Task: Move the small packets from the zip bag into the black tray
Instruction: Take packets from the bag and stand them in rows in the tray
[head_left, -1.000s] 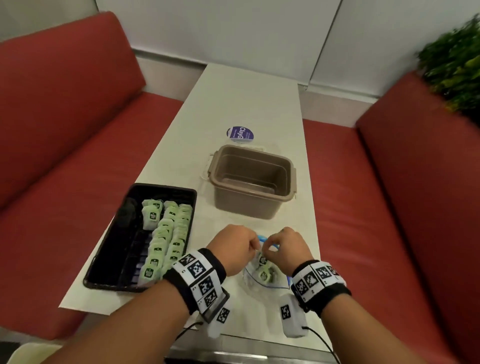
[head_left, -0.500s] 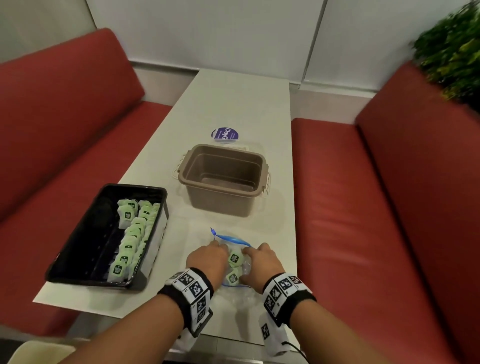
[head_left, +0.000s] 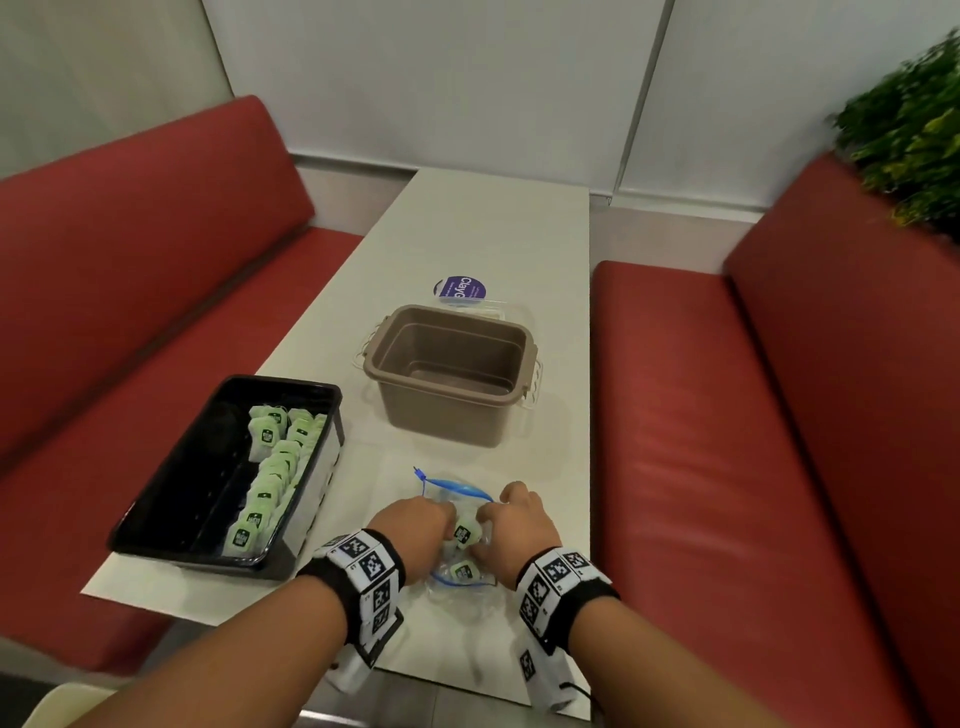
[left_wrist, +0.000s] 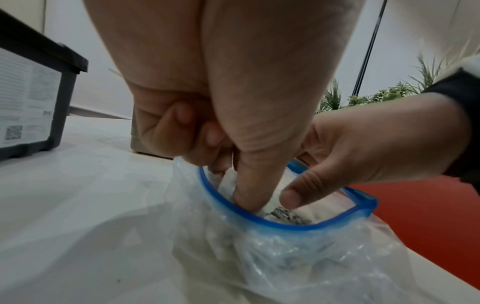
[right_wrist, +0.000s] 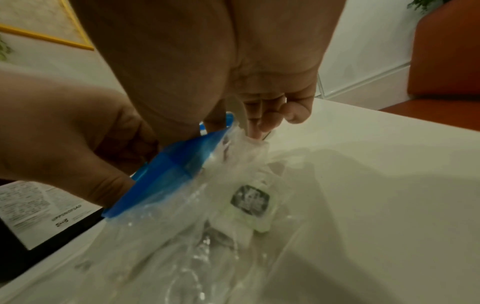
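The clear zip bag (head_left: 457, 587) with a blue zip rim (head_left: 457, 486) lies near the table's front edge, its mouth open. Small pale green packets (head_left: 462, 532) show inside it. My left hand (head_left: 448, 527) reaches into the mouth, thumb (left_wrist: 249, 197) and forefinger pinching a packet (left_wrist: 228, 181). My right hand (head_left: 485, 519) pinches the bag's plastic (right_wrist: 249, 142) at the rim and holds the mouth apart. One packet (right_wrist: 250, 202) lies lower down in the bag. The black tray (head_left: 156, 499) stands to the left with several packets (head_left: 270, 467) lined along its right side.
A brown plastic bin (head_left: 452, 374) stands open just beyond the bag. Behind it lies a clear lid with a purple label (head_left: 460, 288). Red benches (head_left: 701, 441) flank the narrow white table (head_left: 493, 234). A plant (head_left: 909, 130) is at the far right.
Both hands have drawn back toward me and sunk into the bag's mouth, so the blue rim now shows beyond them. Over the last half second they have hardly moved.
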